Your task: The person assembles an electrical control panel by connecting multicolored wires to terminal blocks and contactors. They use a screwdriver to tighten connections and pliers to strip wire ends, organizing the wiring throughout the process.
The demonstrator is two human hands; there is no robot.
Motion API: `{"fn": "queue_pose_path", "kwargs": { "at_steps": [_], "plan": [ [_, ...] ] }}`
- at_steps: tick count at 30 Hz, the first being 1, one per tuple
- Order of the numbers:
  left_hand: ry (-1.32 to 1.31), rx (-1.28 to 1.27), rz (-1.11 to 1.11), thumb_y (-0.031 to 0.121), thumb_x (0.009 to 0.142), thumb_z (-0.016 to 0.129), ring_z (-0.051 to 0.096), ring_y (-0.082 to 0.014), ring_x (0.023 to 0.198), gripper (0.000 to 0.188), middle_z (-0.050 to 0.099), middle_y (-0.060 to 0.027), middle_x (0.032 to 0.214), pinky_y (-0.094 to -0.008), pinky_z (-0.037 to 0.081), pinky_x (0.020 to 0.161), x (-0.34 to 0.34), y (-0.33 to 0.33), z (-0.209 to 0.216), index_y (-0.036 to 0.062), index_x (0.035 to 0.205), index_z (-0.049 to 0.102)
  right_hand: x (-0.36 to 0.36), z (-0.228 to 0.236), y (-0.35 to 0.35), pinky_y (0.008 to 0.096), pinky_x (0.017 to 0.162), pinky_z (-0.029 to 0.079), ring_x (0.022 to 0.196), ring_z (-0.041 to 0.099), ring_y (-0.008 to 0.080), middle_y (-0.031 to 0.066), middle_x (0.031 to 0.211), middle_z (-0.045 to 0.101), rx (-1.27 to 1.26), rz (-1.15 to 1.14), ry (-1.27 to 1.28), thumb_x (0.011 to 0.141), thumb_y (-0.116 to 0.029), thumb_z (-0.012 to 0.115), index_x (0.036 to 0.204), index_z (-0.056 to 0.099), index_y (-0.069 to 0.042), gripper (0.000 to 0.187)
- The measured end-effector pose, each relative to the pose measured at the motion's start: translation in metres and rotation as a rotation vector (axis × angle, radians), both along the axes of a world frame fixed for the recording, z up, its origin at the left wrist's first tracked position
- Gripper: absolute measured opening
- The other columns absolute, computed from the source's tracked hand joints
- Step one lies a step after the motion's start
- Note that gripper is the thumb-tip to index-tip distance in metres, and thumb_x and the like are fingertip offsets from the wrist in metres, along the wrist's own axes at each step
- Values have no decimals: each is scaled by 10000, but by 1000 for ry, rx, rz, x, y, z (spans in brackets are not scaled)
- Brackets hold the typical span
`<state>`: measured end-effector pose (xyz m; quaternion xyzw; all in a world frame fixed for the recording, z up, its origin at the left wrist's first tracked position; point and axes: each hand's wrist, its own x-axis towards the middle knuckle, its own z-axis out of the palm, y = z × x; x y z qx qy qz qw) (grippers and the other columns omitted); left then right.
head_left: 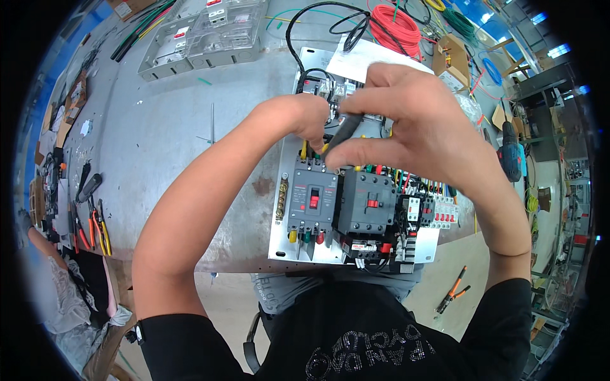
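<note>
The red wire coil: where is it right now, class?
In the head view, the red wire coil lies at the top, right of centre, beyond the right hand and left of the open cardboard box.

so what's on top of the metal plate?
On the metal plate: a grey breaker, a bulkier dark unit beside it, a brass terminal strip, red-switched modules, wiring. The left hand and right hand cover part of the upper area; what's directly beneath them is hidden.
</note>
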<state>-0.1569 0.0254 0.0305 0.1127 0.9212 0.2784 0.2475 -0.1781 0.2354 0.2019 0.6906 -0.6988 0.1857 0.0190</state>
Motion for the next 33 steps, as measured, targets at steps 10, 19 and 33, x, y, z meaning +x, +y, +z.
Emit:
{"fn": "queue_pose_path", "kwargs": {
  "at_steps": [10, 19, 33],
  "plan": [
    [-9, -195, -71, 290, 748, 972, 733, -325, 1160, 563, 781, -140, 1237, -432, 576, 991, -4, 12, 8, 97, 1244, 787, 1, -11, -8, 276, 545, 446, 565, 542, 94, -12, 725, 613, 239, -166, -712, 1080, -198, 665, 1233, 736, -54, 223],
    [-32, 144, -14, 380, 831, 883, 715, -282, 1168, 608, 766, -119, 1244, -409, 566, 1011, -18, 3, -36, 113, 1347, 703, -9, -11, 9, 273, 641, 530, 657, 638, 121, -13, 766, 643, 261, 31, -609, 852, -46, 892, 1390, 702, -86, 572],
    [-9, 100, 105, 106, 738, 957, 675, -297, 1297, 713, 754, -68, 1341, -426, 532, 1108, 1, -4, -13, 227, 1403, 730, 8, 1, -15, 254, 584, 460, 652, 569, 56, -30, 721, 593, 404, -187, -861, 985, -254, 788, 1486, 625, -89, 553]
  ]
}}
